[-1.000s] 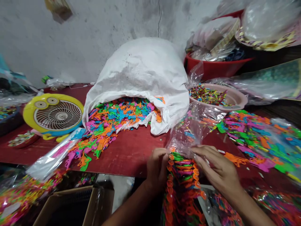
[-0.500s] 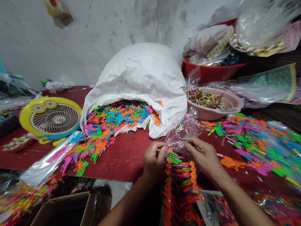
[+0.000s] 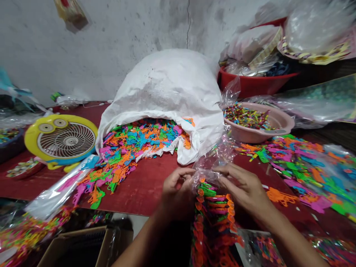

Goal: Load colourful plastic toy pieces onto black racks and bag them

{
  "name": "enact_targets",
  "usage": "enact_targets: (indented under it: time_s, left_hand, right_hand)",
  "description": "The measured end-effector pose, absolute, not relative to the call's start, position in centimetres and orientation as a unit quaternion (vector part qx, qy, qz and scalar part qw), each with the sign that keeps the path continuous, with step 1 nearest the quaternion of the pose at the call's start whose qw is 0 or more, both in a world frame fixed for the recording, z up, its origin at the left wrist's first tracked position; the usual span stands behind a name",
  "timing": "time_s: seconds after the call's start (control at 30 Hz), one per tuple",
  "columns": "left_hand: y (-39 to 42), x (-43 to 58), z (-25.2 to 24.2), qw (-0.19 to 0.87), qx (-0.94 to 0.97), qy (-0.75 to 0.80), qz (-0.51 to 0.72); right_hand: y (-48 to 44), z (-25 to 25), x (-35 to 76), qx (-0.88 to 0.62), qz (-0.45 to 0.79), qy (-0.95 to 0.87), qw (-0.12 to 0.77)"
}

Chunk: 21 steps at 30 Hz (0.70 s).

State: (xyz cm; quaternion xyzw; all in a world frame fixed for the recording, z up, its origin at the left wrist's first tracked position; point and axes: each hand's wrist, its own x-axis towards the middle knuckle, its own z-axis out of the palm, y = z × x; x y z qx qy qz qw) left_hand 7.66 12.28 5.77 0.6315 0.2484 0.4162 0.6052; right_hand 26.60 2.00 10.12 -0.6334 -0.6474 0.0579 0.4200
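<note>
Head view: my left grip and my right grip are both narrow, with fingertips pinching clear plastic between them. I think I hold it from two sides so that the thin film stays spread and does not slip. Just below the film, in front of me, is a row of coloured plastic pieces, their round orange ends lined along both sides; perhaps they are packed this way to lie flat. I cannot tell if the row is inside this same plastic.

Beyond my hands is the red table. On it the white sack lies with its mouth toward me, probably for easy reach, and loose pieces spill out to the left. Next to them stands a yellow fan, facing my side, maybe for cooling. To the right, a pink basin holds small shiny bits, apparently to keep them from scattering, and near it is a flat pile of more pieces.

I can read no brand or label; the packet on the wall is too blurred.
</note>
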Motion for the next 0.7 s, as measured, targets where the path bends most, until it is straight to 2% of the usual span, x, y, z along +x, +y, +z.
enact_targets:
  time_s: [0.07,0.13,0.43,0.57,0.7]
  left_hand:
    - [11.6,7.2,5.5,0.499,0.708,0.219,0.449]
    - [10.8,6.6,5.2,0.443,0.746,0.184,0.462]
    - [8.1,3.2,3.9,0.409,0.783,0.120,0.453]
    - [7.5,2.5,3.8,0.378,0.807,0.104,0.442]
    - [7.0,2.1,3.4,0.322,0.827,0.078,0.454]
  right_hand:
    - [1.1,10.7,26.3,-0.610,0.007,-0.683,0.402]
    - [0.2,11.0,26.1,-0.595,-0.028,-0.701,0.392]
    - [-3.6,11.8,24.8,-0.568,-0.062,-0.749,0.335]
    - [-5.5,10.3,24.7,-0.583,-0.083,-0.752,0.296]
    - [-7.2,8.2,24.4,-0.604,-0.099,-0.731,0.302]
